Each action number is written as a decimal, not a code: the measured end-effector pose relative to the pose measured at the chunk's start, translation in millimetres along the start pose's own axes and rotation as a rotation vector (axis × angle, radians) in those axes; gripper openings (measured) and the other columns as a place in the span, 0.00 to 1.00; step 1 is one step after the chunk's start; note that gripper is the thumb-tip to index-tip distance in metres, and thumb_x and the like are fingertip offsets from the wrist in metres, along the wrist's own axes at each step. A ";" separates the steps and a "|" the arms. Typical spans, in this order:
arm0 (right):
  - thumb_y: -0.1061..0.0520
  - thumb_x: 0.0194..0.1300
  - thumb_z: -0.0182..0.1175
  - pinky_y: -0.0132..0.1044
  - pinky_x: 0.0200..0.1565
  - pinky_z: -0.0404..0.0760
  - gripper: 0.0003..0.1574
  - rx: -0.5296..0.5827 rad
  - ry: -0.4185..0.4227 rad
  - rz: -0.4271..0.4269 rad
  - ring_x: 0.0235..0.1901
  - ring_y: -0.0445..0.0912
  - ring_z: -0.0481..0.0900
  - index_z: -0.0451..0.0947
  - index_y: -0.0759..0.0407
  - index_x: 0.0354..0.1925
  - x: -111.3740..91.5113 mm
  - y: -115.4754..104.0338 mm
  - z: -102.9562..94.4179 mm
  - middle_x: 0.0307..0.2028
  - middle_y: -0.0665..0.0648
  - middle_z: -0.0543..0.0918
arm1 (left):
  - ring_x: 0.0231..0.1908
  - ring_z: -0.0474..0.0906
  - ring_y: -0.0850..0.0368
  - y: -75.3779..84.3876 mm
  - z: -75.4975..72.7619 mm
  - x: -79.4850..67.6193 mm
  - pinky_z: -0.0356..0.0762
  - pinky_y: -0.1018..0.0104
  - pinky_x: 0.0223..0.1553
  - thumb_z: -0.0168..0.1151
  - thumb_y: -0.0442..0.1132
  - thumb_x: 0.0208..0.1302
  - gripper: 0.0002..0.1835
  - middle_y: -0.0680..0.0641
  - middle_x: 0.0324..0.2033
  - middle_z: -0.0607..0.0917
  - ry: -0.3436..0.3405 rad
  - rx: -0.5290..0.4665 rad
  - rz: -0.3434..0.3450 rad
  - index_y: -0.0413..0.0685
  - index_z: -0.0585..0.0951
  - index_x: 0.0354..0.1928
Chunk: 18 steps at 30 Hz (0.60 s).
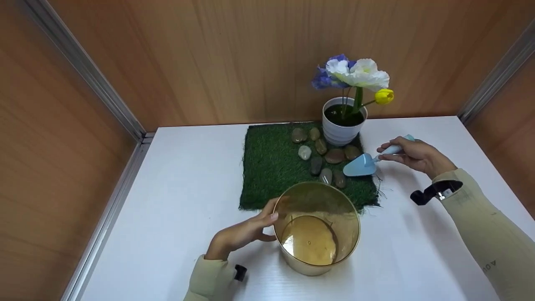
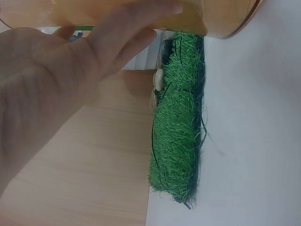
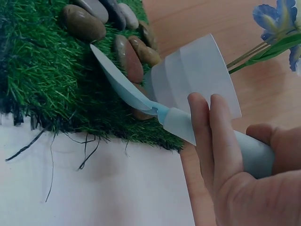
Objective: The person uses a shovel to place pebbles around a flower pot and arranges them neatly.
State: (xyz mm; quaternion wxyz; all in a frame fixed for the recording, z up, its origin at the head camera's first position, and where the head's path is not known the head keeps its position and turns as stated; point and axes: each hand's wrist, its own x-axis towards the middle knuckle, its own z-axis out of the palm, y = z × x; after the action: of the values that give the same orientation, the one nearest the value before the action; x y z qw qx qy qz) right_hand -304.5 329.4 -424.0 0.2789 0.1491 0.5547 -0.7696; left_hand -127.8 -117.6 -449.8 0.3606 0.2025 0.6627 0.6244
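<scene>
My right hand (image 1: 418, 156) grips the handle of a light blue toy shovel (image 1: 360, 165). Its blade hovers low at the right part of a green artificial turf mat (image 1: 267, 167), beside several smooth pebbles (image 1: 335, 156). In the right wrist view the fingers wrap the handle (image 3: 256, 150), and the blade (image 3: 123, 87) slants across the turf. A see-through amber bucket (image 1: 309, 240) stands at the mat's front edge, mouth tilted toward me, its inside bare. My left hand (image 1: 246, 232) holds its left side at the rim; some fingers are hidden behind the wall.
At the mat's back right corner stands a white ribbed flowerpot (image 1: 342, 131) with blue, white and yellow artificial flowers (image 1: 359, 75). The white table (image 1: 184, 188) meets wooden panels (image 1: 234, 62) at the back and sides. Loose dark strands (image 3: 89, 150) hang off the mat's edge.
</scene>
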 end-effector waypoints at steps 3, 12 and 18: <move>0.59 0.71 0.48 0.40 0.54 0.70 0.16 -0.013 0.003 -0.029 0.51 0.58 0.76 0.79 0.70 0.42 -2.2 0.4 -0.6 0.45 0.65 0.79 | 0.69 0.39 0.53 0.0 -0.3 -0.2 0.68 0.48 0.54 0.34 0.56 0.72 0.28 0.54 0.71 0.37 0.002 -0.003 -0.003 0.70 0.43 0.70; 0.58 0.71 0.49 0.41 0.54 0.69 0.17 0.031 -0.020 -0.091 0.51 0.58 0.75 0.78 0.70 0.46 -18.3 -3.3 -10.2 0.47 0.65 0.79 | 0.69 0.40 0.52 0.2 -0.3 0.3 0.68 0.48 0.53 0.34 0.56 0.72 0.28 0.54 0.71 0.38 0.003 0.001 -0.007 0.70 0.43 0.71; 0.58 0.69 0.52 0.43 0.55 0.68 0.18 0.035 -0.023 -0.167 0.52 0.57 0.75 0.77 0.69 0.50 -35.6 0.7 -15.9 0.50 0.64 0.78 | 0.69 0.40 0.52 -0.3 -0.9 0.0 0.69 0.49 0.53 0.34 0.56 0.71 0.29 0.53 0.71 0.38 0.006 -0.002 -0.015 0.69 0.42 0.71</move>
State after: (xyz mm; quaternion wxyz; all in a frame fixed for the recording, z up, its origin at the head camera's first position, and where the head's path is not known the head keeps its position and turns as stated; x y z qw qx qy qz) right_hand -276.8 353.6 -410.8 0.2176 0.0982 0.5485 -0.8013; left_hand -128.4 -118.2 -450.1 0.3635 0.1955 0.6646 0.6228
